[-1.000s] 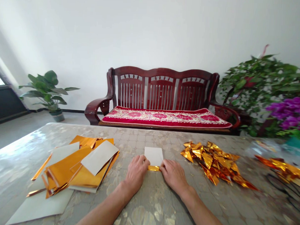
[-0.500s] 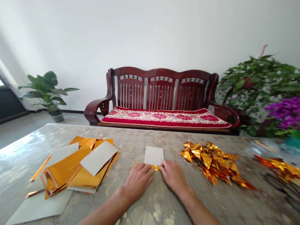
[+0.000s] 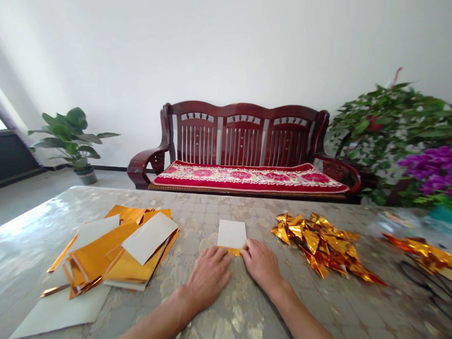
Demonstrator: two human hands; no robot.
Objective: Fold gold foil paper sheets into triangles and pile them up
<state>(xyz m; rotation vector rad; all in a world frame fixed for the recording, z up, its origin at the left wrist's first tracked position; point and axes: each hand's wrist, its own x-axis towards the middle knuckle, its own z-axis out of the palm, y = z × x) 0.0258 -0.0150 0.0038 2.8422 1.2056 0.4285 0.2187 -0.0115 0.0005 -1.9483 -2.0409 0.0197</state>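
Note:
A small sheet of gold foil paper [image 3: 232, 233] lies pale side up in front of me, with a narrow gold strip folded over along its near edge. The fingertips of my left hand [image 3: 211, 271] press together on the left end of that strip. At the right end, my right hand [image 3: 261, 263] has its bent fingers closed on the corner of the fold. Both hands rest low on the table, and the undersides of the fingers are hidden.
Left on the table [image 3: 190, 313] is a loose pile of gold-and-white sheets [image 3: 95, 253]. Crumpled-looking folded gold foil pieces [image 3: 320, 241] are heaped on the right. Farther right lie a dark cable [image 3: 423, 280] and clear plastic [image 3: 396, 222]. A wooden bench [image 3: 242, 135] stands behind.
Almost nothing differs. My right fingers have shifted slightly at the corner, and a little more of the gold strip shows between the hands.

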